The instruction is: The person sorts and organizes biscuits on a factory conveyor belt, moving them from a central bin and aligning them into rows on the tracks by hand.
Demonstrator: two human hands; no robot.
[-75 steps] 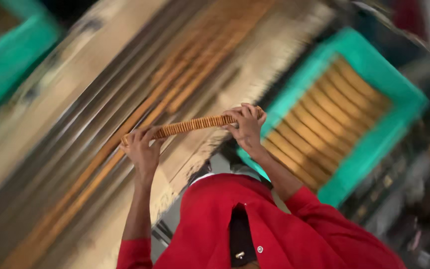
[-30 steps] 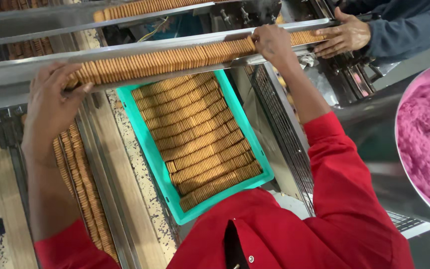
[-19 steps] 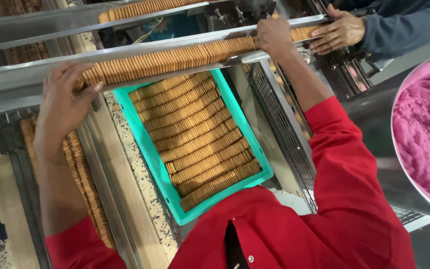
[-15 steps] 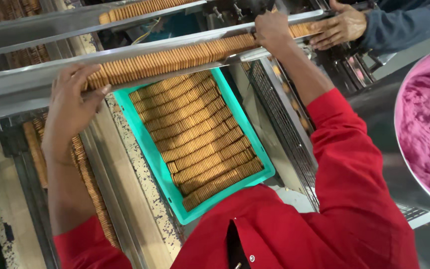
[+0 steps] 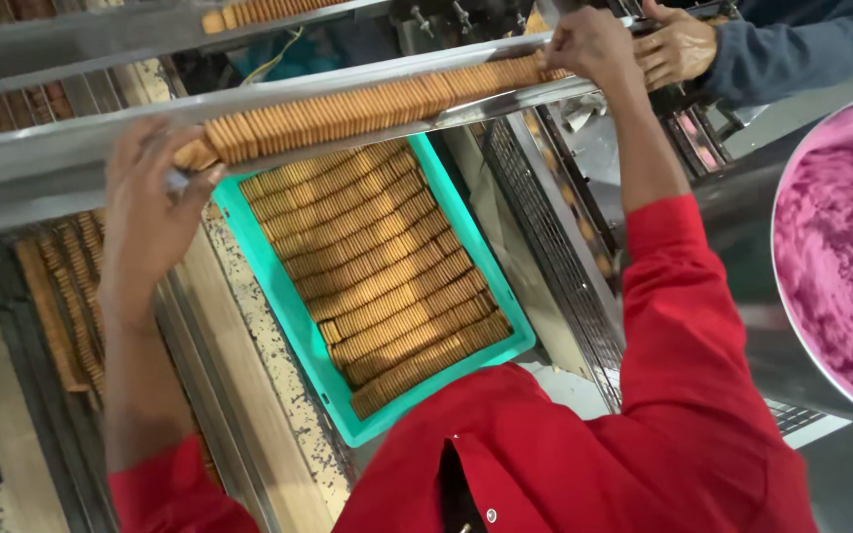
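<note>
Pretty clearly a biscuit factory line: long steel chutes (image 5: 71, 163) packed with biscuits (image 5: 367, 107), a full teal crate (image 5: 298, 326), pink cream vat (image 5: 846, 247).

Below the raised channel, a teal crate (image 5: 298, 326) packed with rows of tan biscuits (image 5: 387, 286); at right, a steel tub (image 5: 742, 247) of pink powder (image 5: 841, 247); top right, a co-worker's blue sleeve (image 5: 802, 39); at left, ridged metal rails (image 5: 199, 395).

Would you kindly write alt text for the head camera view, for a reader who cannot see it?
A person in red sleeves presses the left hand and right hand against the two ends of a long row of biscuits in a metal channel. Below sits a teal crate of biscuit rows; a co-worker's hand reaches in beside pink material in a round vat.
</note>
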